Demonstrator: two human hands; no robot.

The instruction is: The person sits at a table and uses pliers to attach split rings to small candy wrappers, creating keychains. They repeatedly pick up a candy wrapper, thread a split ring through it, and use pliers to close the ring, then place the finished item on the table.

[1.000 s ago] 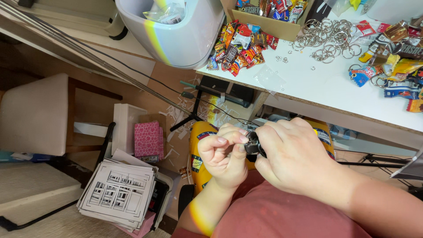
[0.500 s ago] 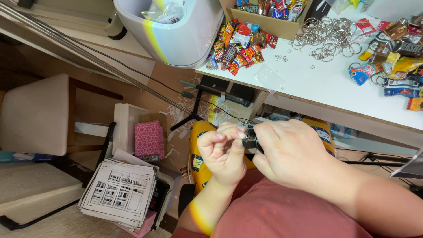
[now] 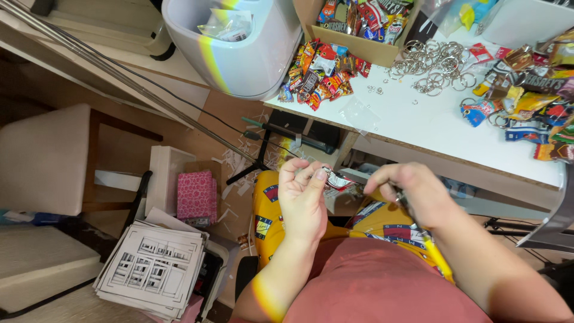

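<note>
My left hand [image 3: 302, 197] is held over my lap and pinches a small shiny charm [image 3: 338, 181], red and silver, with a little metal ring at its top. My right hand [image 3: 412, 191] is just to the right of it, fingers closed around a dark slim tool [image 3: 399, 196] whose tip points toward the charm. The two hands are slightly apart. Both sit below the front edge of the white table [image 3: 418, 128].
On the table lie a pile of metal key rings [image 3: 433, 63], heaps of small colourful snack-pack charms [image 3: 320, 75], more charms [image 3: 526, 101], a cardboard box [image 3: 359, 27] of them and a white tub [image 3: 239, 42]. On the floor: a stack of printed sheets [image 3: 152, 269], a pink box [image 3: 197, 196].
My hands were pressed together around the charm. Now the right hand has drawn away to the right, and the charm shows between them.
</note>
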